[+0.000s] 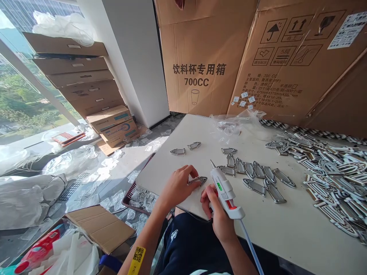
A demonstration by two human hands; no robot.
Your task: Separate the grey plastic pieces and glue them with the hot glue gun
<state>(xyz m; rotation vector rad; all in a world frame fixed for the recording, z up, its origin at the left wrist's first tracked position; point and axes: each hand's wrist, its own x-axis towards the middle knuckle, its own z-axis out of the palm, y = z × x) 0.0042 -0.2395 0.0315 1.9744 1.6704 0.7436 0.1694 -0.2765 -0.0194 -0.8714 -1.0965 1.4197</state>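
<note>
My left hand (178,185) is closed on a small grey arch-shaped frame (202,179), pinching it at the near edge of the white table (187,126). In my right hand (219,219) is a white hot glue gun (224,186) with a green-lit panel, its nozzle pointing up and away. A long translucent glue stick (250,242) trails from its back end. Beyond the gun lies a loose group of similar arch frames (254,169). Two more frames (178,151) rest farther off to the left.
A large heap of grey-and-white frames (329,164) covers the table's right side. Clear plastic bags (229,128) lie at the back, before tall cardboard boxes (206,46). On the left are a basket (133,198) of parts, an open carton (99,227) and plastic-littered floor.
</note>
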